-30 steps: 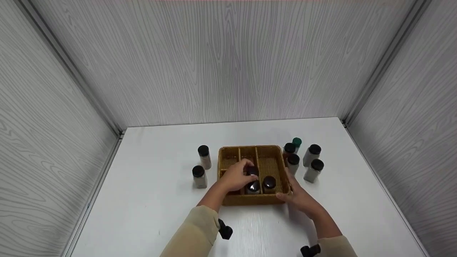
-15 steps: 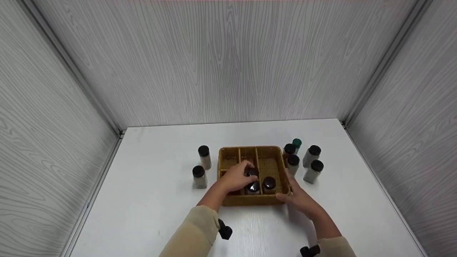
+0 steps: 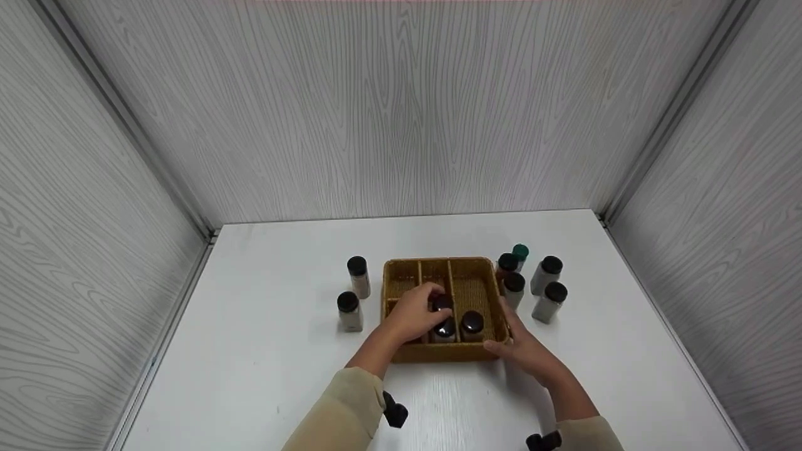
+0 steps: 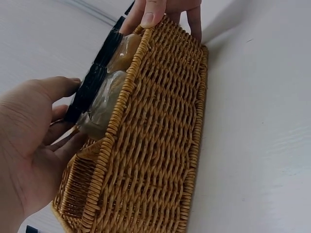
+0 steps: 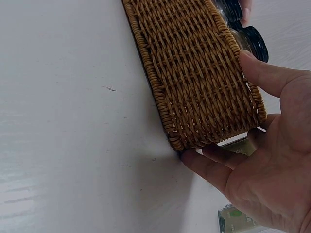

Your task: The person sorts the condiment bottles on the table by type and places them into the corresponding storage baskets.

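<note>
A brown wicker basket [image 3: 445, 353] with several compartments stands on the white table. My left hand [image 3: 413, 310] reaches into its middle compartment and holds a black-lidded spice jar [image 3: 442, 302] by the lid, thumb in front and fingers behind. Right in front of that jar, in the same compartment, is another jar [image 4: 104, 99] with a black lid. A third black-lidded jar [image 3: 472, 322] stands in the right compartment. My right hand [image 3: 526, 351] grips the basket's front right corner; in the right wrist view its thumb [image 5: 265, 73] lies on the rim and its fingers lie along the side wall.
Two black-lidded jars, a taller one [image 3: 359, 279] and a shorter one [image 3: 350, 313], stand left of the basket. Several more jars stand to its right, among them a green-capped one [image 3: 520, 252] and a grey one [image 3: 549, 304]. Grey wood-grain panels [image 3: 401, 113] enclose the table.
</note>
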The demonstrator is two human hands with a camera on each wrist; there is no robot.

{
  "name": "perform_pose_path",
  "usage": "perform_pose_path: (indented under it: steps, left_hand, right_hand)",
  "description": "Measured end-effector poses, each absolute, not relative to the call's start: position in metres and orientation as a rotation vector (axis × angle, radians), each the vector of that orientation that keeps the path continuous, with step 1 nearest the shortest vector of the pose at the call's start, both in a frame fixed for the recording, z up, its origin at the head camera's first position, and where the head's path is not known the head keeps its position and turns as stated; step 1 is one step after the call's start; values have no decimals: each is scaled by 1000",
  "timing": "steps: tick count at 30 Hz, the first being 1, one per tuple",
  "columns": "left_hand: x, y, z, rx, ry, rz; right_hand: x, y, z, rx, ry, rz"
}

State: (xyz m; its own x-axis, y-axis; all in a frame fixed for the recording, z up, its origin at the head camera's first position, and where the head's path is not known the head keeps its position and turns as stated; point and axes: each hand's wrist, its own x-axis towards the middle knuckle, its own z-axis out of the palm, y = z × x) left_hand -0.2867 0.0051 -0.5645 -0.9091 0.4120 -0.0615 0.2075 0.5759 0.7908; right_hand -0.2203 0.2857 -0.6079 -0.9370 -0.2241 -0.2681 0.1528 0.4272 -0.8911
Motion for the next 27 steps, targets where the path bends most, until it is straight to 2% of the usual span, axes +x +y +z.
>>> perform_pose_path:
  steps: [12,27]
  left_hand:
    - [-284,-10,-567,564,2537,1477]
    - [-297,-63,-556,470,2630,1739]
  right_hand:
    - [-222,285,-609,-54,2342,-1508]
    - [-222,286,-609,-76,2348,-1506]
